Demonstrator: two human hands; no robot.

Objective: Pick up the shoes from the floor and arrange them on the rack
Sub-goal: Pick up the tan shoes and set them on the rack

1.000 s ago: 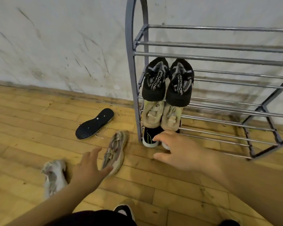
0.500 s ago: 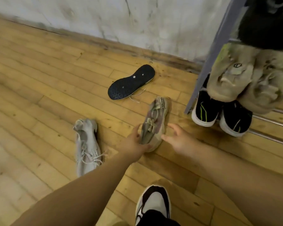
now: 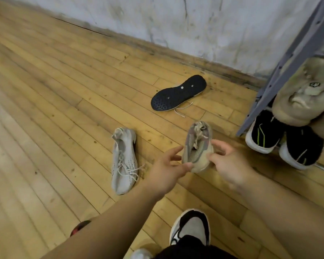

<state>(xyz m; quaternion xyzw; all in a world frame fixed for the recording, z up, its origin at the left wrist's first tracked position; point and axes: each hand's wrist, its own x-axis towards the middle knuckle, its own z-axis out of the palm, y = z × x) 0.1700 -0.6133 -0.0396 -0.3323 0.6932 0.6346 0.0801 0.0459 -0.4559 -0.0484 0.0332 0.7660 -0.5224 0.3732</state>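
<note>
**A:** Footwear nearest you?
**B:** One worn shoe (image 3: 192,227), black and grey, on the person's foot at the bottom edge

**A:** And the hands?
**B:** Two. The left hand (image 3: 165,171) and right hand (image 3: 226,163) both grip one beige-pink sneaker (image 3: 196,148) at its heel end, one from each side, toe pointing away. Whether it touches the floor (image 3: 54,109) I cannot tell

**A:** Loose shoes?
**B:** Two. One white sneaker (image 3: 123,161) lies just left of the hands. One dark shoe (image 3: 178,93) lies farther off, sole up, near the wall (image 3: 213,25)

**A:** The rack?
**B:** The grey rack (image 3: 288,58), at the right, carries two black sneakers (image 3: 264,131) on the lowest tier and two beige shoes (image 3: 303,90) above, one cut off by the edge
</note>
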